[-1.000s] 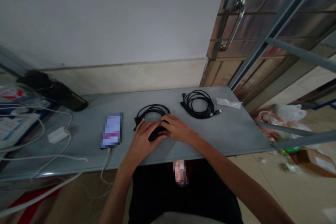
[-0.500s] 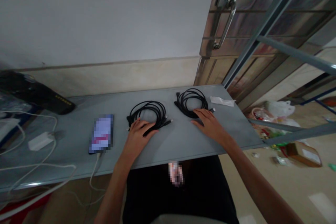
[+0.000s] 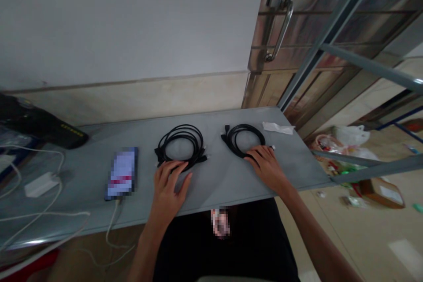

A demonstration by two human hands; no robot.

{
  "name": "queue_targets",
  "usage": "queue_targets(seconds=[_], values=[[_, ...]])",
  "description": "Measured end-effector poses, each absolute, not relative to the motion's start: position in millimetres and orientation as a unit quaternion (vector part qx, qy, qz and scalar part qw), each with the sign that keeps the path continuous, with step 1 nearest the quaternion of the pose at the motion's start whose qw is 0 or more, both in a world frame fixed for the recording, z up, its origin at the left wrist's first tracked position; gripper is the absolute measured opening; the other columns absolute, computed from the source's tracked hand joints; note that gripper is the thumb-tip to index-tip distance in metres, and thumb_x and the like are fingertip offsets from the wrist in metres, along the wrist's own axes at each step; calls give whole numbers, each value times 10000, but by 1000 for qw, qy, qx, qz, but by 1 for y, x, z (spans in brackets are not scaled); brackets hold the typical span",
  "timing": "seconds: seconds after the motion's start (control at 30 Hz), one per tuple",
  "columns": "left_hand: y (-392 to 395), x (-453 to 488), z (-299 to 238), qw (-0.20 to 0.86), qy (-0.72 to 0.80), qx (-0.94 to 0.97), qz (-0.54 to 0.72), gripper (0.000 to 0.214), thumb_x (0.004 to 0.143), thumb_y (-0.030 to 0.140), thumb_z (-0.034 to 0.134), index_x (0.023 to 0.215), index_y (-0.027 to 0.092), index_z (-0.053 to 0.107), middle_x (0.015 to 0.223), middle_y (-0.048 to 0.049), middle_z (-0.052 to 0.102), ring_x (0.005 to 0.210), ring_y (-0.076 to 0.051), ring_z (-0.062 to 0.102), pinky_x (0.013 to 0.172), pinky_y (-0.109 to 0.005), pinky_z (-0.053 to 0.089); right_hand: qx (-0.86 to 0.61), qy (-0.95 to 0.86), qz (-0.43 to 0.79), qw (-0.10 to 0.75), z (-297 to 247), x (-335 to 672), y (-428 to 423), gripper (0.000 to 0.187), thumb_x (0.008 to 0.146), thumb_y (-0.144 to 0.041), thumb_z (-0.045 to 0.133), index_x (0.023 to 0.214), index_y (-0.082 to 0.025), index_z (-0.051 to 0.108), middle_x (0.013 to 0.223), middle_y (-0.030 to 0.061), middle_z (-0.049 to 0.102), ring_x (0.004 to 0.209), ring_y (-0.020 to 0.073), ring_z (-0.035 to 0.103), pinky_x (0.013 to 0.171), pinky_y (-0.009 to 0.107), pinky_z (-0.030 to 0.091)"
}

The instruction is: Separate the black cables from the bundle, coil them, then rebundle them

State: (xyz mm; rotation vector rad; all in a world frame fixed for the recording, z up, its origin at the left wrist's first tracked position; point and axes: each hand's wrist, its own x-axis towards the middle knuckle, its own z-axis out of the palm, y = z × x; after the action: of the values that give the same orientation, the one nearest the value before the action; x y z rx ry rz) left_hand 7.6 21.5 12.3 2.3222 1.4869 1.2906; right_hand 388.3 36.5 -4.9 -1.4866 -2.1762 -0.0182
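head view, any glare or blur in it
Head view throughout: highlights glint on the curved silver metal handle and the flat grey tabletop, near left; pixel blocks cover the rectangular dark-edged phone; the looped black cable nearer the phone looks soft

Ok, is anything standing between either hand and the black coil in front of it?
Nothing visible. The left hand is right at the near edge of the left coil, the right hand at that of the right coil. The phone and white strip lie off to the sides.
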Motion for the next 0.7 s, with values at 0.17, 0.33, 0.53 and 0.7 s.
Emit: queue_targets(seconds=[0.17,0.33,0.53,0.7], values=[[19,9,12,66,480,762,430,304,1041,286,773,1340,335,777,1282,-101,776,1266,-344,690,1196,-563,490,-548,-793,-12,266,-5,387,38,270,1204,-351,501,1202,-196,721,1195,118,771,1153,306,694,1092,495,501],[20,9,13,56,485,761,426,300,1062,274,738,1357,324,754,1283,-111,757,1255,-337,679,1171,-543,488,-559,-782,-28,275,-5,386,37,294,1209,-367,474,1168,-189,704,1117,127,776,1103,317,698,1054,479,506],[20,9,12,7,465,786,407,311,1068,225,723,1372,294,728,1258,-116,757,1209,-323,693,1128,-516,516,-559,-772,-33,299,-4,387,35,274,1205,-357,496,1166,-189,709,1104,125,790,1083,309,712,1024,454,517],[21,9,12,-39,456,797,393,300,1075,189,711,1367,260,705,1239,-103,754,1178,-302,709,1090,-495,558,-540,-781,-27,312,-8,390,37,274,1196,-379,527,1192,-203,737,1121,119,807,1083,313,737,1019,464,535]])
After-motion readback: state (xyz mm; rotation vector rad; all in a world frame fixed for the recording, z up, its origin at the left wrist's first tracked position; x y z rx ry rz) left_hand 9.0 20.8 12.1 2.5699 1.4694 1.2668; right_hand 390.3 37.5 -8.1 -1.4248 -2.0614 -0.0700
